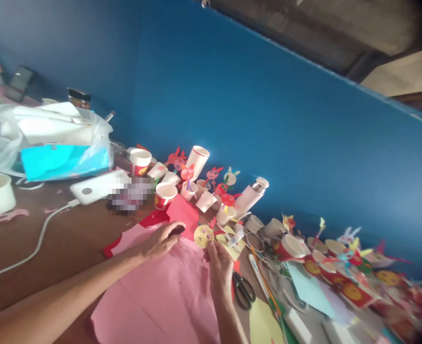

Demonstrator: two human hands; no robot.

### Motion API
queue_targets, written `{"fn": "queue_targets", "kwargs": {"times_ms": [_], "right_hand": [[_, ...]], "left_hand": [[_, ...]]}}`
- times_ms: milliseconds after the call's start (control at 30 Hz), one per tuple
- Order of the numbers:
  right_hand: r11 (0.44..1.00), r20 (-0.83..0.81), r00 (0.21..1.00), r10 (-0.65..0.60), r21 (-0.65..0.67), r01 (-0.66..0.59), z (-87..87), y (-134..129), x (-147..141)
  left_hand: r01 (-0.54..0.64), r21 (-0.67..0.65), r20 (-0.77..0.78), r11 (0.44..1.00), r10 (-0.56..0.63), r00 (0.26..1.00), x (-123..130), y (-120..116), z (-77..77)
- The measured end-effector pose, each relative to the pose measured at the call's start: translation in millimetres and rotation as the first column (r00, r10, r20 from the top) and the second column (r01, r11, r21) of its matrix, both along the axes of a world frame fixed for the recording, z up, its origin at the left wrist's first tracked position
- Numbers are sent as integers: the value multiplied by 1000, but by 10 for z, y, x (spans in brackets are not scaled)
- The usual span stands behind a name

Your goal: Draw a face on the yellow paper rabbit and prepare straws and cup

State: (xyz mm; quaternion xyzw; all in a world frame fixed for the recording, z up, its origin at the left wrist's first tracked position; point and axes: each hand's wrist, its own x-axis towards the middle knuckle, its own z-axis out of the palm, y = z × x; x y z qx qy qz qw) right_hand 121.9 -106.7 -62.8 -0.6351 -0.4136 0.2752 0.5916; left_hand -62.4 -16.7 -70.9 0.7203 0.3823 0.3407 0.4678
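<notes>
My right hand point(218, 262) pinches the lower edge of a round yellow paper face point(204, 236), which has drawn-on features and red paper pieces at its upper right. Left of it, my left hand point(165, 240) is curled, with a small dark thing or shadow between thumb and fingers that I cannot make out. Both hands are over a large pink paper sheet point(156, 291). A red paper piece point(184, 215) lies just beyond my left hand. Black-handled scissors point(244, 290) rest beside my right wrist.
Paper cups point(165, 195) with paper animal faces crowd the wall side, near a thermos point(250, 197). More decorated cups point(292, 247) fill the right. A white power bank point(99, 186) with a cable and a plastic bag point(101, 124) lie left. Pale blue paper point(309, 289) lies right.
</notes>
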Motion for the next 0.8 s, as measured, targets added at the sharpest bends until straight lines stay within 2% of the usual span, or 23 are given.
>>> {"fn": "queue_targets", "kwargs": {"times_ms": [267,467,567,667,800], "right_hand": [[1000,-7,1000,25,-14,-25,-45,-6,3],[997,18,997,70,-15,-70,74,38,50],[990,59,989,137,-17,-137,209,121,107],[980,102,975,197,-19,-196,334,225,130],[969,148,958,245,-23,-244,389,327,66]], "left_hand": [[12,84,-10,996,-11,1000,-2,-60,-13],[38,158,-14,987,-36,999,-35,-51,40],[8,92,80,996,-15,997,-29,-59,68],[-11,-65,191,998,23,981,-25,-43,99],[9,-243,306,970,68,950,-13,6,144]]}}
